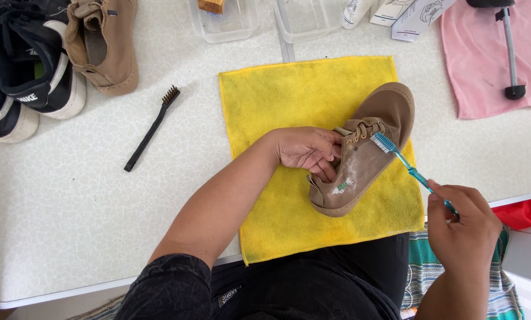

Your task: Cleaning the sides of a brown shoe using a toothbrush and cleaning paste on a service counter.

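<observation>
The tan shoe (366, 160) lies on its side on the yellow cloth (289, 95), toe pointing away from the person. The left hand (307, 148) grips the shoe, fingers tucked inside its opening. The right hand (464, 222) is closed around a teal toothbrush (404, 160), whose bristles rest on the shoe beside the laces. A black brush (151, 129) lies on the table (69, 195), left of the cloth.

tan shoe (366, 154), yellow cloth (289, 95), teal toothbrush (404, 160)
</observation>
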